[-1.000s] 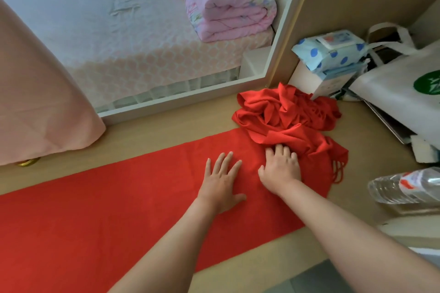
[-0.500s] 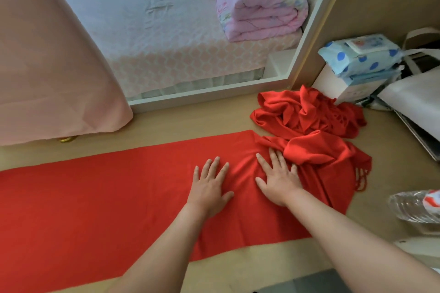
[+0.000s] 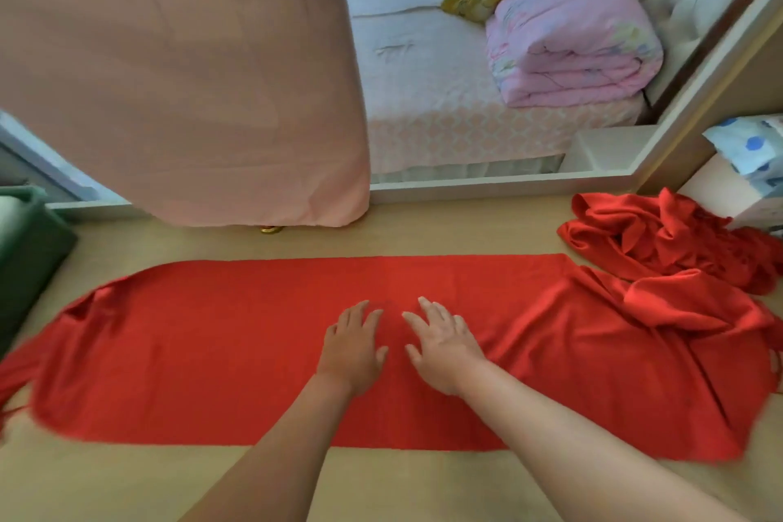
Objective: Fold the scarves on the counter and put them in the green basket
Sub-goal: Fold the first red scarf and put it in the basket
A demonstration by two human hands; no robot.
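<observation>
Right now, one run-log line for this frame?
stage: smoothing | left hand: flat on red scarf | right hand: flat on it | green basket: far left

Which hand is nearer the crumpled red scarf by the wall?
Right. The right hand lies flat on the spread scarf, closer to the crumpled scarf at far right; the left hand lies farther left.

Both forearms are bare to the frame edge; left hand (image 3: 354, 345) and right hand (image 3: 445, 345) seemingly ringless.
</observation>
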